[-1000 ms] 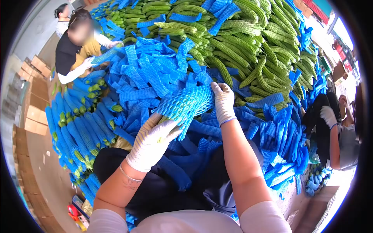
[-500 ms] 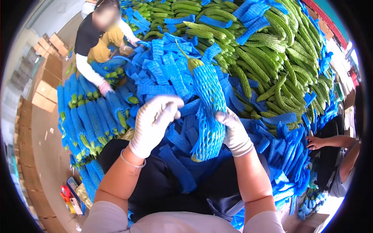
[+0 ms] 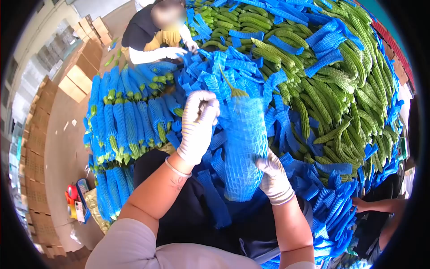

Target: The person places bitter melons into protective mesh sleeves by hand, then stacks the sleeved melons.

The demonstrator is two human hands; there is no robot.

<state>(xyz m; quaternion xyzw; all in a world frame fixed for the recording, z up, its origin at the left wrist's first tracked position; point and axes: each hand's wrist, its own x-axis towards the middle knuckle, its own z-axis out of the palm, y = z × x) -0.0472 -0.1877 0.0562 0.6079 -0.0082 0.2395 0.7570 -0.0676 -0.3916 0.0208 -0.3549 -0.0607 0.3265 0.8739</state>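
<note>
A bitter gourd [image 3: 240,92] hangs upright before me, its green stem end poking out of a blue foam net sleeve [image 3: 245,148]. The sleeve covers the rest of it and is slightly blurred. My right hand [image 3: 274,179], in a white striped glove, grips the sleeved gourd low on its right side, thumb in front and the other fingers hidden behind. To the upper left of the sleeve, my gloved left hand [image 3: 198,127] is closed with curled fingers, apart from the gourd and with nothing visible in it. Loose blue sleeves [image 3: 233,67] lie heaped behind the hands.
Bare bitter gourds [image 3: 331,98] form a large pile at the right. Sleeved gourds [image 3: 130,121] lie in rows at the left. Beyond them a co-worker [image 3: 145,31] reaches into the heap; another person's hand [image 3: 359,205] is at the right edge. Cardboard boxes [image 3: 80,76] stand far left.
The view has shifted, so the surroundings appear further right. The net sleeve now looks smoother and less stretched open around the gourd. The co-worker's nearer hand has moved from the sleeved rows to the heap.
</note>
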